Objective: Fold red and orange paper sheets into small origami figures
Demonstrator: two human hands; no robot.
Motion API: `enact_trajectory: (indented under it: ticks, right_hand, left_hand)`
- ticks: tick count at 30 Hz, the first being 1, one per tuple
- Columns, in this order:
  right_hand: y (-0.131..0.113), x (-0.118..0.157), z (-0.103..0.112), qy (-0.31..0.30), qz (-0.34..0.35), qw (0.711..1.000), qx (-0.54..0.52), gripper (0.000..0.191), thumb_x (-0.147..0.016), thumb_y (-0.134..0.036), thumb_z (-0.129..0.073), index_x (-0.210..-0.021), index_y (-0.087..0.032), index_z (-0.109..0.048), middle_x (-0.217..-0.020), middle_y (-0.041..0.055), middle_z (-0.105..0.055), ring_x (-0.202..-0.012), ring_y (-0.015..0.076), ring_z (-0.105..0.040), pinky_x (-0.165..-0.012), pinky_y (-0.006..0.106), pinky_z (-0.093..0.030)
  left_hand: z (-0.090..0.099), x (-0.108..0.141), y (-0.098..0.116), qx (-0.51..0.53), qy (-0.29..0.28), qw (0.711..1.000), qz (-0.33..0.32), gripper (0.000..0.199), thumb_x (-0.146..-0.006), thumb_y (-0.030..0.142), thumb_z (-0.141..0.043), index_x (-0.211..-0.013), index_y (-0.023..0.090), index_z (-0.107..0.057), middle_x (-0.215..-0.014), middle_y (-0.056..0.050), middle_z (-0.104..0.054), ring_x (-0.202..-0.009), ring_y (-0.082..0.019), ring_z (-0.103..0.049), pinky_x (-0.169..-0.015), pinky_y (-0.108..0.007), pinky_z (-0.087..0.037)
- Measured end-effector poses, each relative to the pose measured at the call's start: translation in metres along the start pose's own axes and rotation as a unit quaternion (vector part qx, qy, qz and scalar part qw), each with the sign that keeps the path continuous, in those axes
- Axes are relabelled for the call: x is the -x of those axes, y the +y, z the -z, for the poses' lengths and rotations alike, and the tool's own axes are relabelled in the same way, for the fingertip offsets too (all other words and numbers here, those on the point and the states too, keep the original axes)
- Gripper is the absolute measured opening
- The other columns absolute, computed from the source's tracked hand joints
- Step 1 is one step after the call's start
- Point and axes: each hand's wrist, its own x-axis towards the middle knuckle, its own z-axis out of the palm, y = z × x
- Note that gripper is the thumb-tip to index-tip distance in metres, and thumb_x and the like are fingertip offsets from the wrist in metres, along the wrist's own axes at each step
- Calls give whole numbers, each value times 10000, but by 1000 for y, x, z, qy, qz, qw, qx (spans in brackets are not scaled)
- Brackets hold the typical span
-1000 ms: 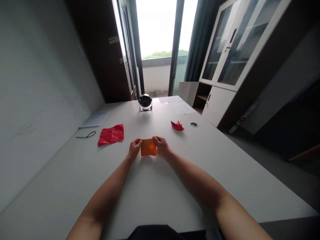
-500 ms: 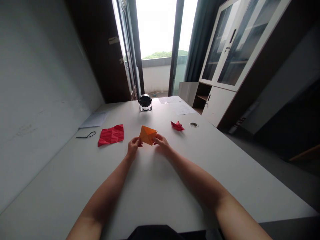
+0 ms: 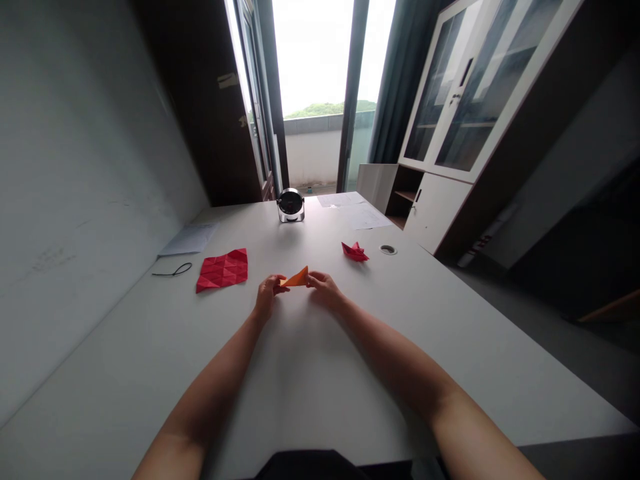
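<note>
A folded piece of orange paper (image 3: 297, 278) is stretched between my two hands above the white desk, tilted so that it looks narrow with one corner pointing up. My left hand (image 3: 270, 291) pinches its left end. At the right end, the fingers of my right hand (image 3: 321, 285) are closed on it. To the left lies a creased sheet of red paper (image 3: 223, 270), spread out. A small red paper boat (image 3: 355, 251) stands beyond my right hand.
A round black and silver device (image 3: 291, 205) stands at the back of the desk (image 3: 310, 387). White papers (image 3: 367, 217) lie at the far right, another sheet (image 3: 189, 240) by the wall. A black cable tie (image 3: 173, 271) and a round cable hole (image 3: 388, 250) are nearby.
The orange paper has turned from showing its broad diamond-shaped face to a thin, tilted view. Both hands keep hold of it and have barely shifted.
</note>
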Motion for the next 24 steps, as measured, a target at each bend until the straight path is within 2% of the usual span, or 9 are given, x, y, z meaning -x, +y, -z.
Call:
enact_trajectory:
  ticks: [6, 12, 17, 20, 24]
  right_hand:
    - [-4, 3, -7, -17, 1, 999, 43, 388, -757, -543, -710, -873, -173, -688, -911, 48, -692, -815, 187, -605, -760, 294, -459]
    - [4, 3, -8, 4, 14, 988, 156, 325, -778, -497, -690, -800, -179, -625, -685, -10, -608, -634, 139, -520, -601, 251, -392]
    - [14, 0, -8, 11, 39, 985, 169, 281, -783, -460, -670, -830, -198, -582, -650, -28, -573, -599, 130, -498, -578, 242, -394]
    - [19, -1, -8, 19, 45, 983, 176, 263, -785, -425, -658, -929, -211, -604, -643, -42, -551, -592, 129, -493, -562, 233, -384]
    - [21, -1, -8, 26, 54, 980, 192, 244, -790, -388, -658, -965, -219, -644, -674, -33, -566, -620, 132, -512, -579, 235, -396]
  left_hand:
    - [-6, 5, 1, -53, -36, 998, -3, 350, -811, 489, -637, -917, 159, -690, -848, -58, -702, -726, -175, -645, -670, -282, -498]
    - [-9, 8, 2, -64, -56, 996, -8, 404, -775, 485, -714, -1001, 150, -687, -942, -95, -726, -833, -218, -676, -733, -311, -518]
    - [-8, 6, -1, -80, -67, 994, -22, 474, -786, 494, -719, -1117, 159, -662, -930, -89, -734, -824, -213, -685, -722, -306, -527]
    - [-7, 5, -5, -103, -67, 992, -29, 503, -800, 472, -713, -1200, 177, -638, -920, -80, -738, -825, -213, -687, -717, -304, -528]
    - [-6, 4, -9, -124, -45, 990, -47, 377, -794, 455, -714, -1039, 169, -699, -949, -83, -731, -853, -206, -671, -742, -297, -513]
